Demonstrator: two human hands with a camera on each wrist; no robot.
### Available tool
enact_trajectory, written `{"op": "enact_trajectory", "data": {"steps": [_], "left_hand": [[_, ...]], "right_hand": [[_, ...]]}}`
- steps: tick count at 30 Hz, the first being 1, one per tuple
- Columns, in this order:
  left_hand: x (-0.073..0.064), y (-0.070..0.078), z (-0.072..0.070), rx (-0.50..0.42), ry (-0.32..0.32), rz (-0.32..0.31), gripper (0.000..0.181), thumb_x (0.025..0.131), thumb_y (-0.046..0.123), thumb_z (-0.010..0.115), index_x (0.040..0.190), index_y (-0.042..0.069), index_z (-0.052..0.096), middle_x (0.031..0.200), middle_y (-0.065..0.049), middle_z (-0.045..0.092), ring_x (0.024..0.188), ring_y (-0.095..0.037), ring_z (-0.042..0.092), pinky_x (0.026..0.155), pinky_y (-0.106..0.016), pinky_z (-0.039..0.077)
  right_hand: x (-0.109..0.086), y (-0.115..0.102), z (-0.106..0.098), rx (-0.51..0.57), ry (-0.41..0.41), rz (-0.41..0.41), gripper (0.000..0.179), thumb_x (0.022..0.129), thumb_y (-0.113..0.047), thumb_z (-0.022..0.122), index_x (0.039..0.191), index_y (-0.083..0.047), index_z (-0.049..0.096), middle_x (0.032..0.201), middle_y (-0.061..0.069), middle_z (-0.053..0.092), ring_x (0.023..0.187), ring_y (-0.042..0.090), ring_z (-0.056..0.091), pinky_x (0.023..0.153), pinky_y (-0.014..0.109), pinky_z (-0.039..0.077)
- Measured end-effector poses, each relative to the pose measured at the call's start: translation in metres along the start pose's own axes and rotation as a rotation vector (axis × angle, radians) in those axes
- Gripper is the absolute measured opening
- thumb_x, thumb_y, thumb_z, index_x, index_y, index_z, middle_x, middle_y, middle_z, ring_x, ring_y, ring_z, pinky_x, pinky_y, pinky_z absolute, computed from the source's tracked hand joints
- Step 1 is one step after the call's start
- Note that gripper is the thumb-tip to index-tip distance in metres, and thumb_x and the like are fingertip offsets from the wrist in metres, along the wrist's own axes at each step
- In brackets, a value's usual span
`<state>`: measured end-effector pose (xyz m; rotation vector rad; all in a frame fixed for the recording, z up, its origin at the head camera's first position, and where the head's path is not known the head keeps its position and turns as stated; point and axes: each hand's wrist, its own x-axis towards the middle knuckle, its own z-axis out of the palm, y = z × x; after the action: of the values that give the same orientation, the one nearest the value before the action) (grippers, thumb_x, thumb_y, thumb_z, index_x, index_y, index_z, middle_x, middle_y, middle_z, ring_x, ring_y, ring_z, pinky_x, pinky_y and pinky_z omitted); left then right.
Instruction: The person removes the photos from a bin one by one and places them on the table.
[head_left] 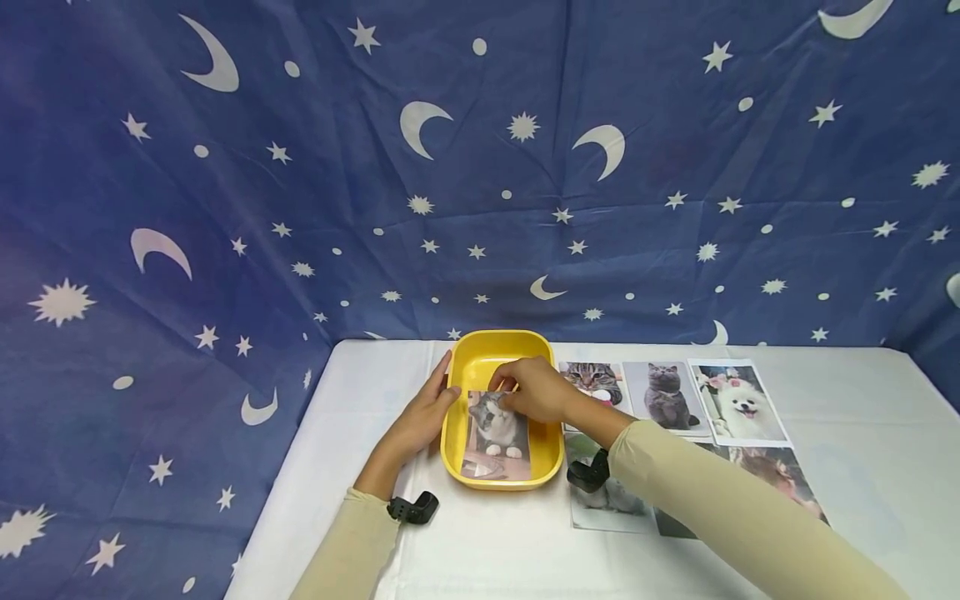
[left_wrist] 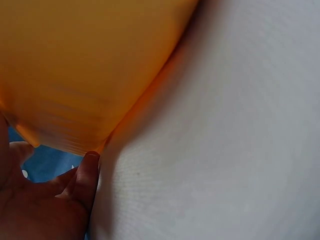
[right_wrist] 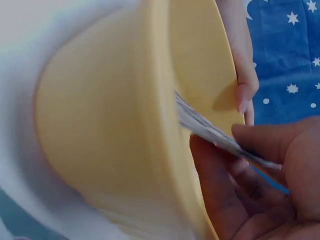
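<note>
A yellow plastic tub (head_left: 480, 354) stands on the white cloth. My left hand (head_left: 420, 419) holds its left side, thumb over the rim and fingers along the outer wall. Inside the tub, my right hand (head_left: 542, 392) pinches the upper edge of some photo cards (head_left: 497, 446); the top one shows a grey-and-white cat. From the right wrist, the cards (right_wrist: 215, 135) appear edge-on as a thin stack, tilted between thumb and fingers. Their lower end is hidden behind the tub's wall (right_wrist: 100, 120) there. In the left wrist view, fingertips (left_wrist: 91, 162) sit right at the tub's base.
Right of the tub lie several photo cards in rows: a tabby cat (head_left: 592, 379), a grey cat (head_left: 666, 398), a white dog (head_left: 744, 407) and others partly under my right forearm. White cloth (head_left: 862, 433) covers the table. A blue star-and-moon curtain (head_left: 637, 208) hangs behind.
</note>
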<state>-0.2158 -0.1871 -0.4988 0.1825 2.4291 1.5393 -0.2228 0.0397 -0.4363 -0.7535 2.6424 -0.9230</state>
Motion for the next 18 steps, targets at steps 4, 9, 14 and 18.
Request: {"op": "enact_trajectory", "data": {"steps": [4, 9, 14, 18], "left_hand": [[-0.001, 0.0, -0.001, 0.008, 0.005, -0.009, 0.055, 0.098, 0.041, 0.041, 0.137, 0.063, 0.01, 0.151, 0.003, 0.031, 0.139, -0.02, 0.026, 0.114, -0.048, 0.018], [-0.002, -0.001, -0.002, -0.013, -0.008, 0.015, 0.055, 0.098, 0.039, 0.041, 0.138, 0.061, 0.01, 0.149, 0.003, 0.034, 0.138, -0.021, 0.03, 0.114, -0.05, 0.019], [-0.001, -0.002, -0.001, -0.035, -0.015, 0.023, 0.056, 0.099, 0.037, 0.041, 0.139, 0.06, 0.009, 0.144, 0.003, 0.039, 0.133, -0.02, 0.037, 0.112, -0.047, 0.025], [0.001, -0.001, 0.001, -0.038, -0.013, 0.015, 0.057, 0.098, 0.037, 0.042, 0.139, 0.06, 0.009, 0.144, 0.001, 0.04, 0.132, -0.02, 0.039, 0.111, -0.045, 0.028]], "right_hand": [[-0.013, -0.002, 0.002, 0.034, -0.04, -0.016, 0.034, 0.084, -0.021, 0.07, 0.118, -0.02, 0.064, 0.093, -0.005, 0.063, 0.079, 0.011, 0.057, 0.07, 0.025, 0.051], [-0.027, -0.006, 0.006, 0.034, -0.113, -0.041, 0.063, 0.079, -0.018, 0.076, 0.135, -0.028, 0.049, 0.099, -0.003, 0.06, 0.075, 0.013, 0.055, 0.068, 0.026, 0.05], [-0.034, -0.008, 0.008, 0.018, -0.091, -0.059, 0.073, 0.076, -0.014, 0.078, 0.139, -0.03, 0.044, 0.086, -0.001, 0.058, 0.063, 0.013, 0.052, 0.057, 0.024, 0.049], [-0.041, -0.004, -0.006, 0.05, -0.017, -0.036, 0.074, 0.074, -0.014, 0.079, 0.138, -0.031, 0.045, 0.088, -0.002, 0.061, 0.064, 0.013, 0.054, 0.055, 0.025, 0.05]]}}
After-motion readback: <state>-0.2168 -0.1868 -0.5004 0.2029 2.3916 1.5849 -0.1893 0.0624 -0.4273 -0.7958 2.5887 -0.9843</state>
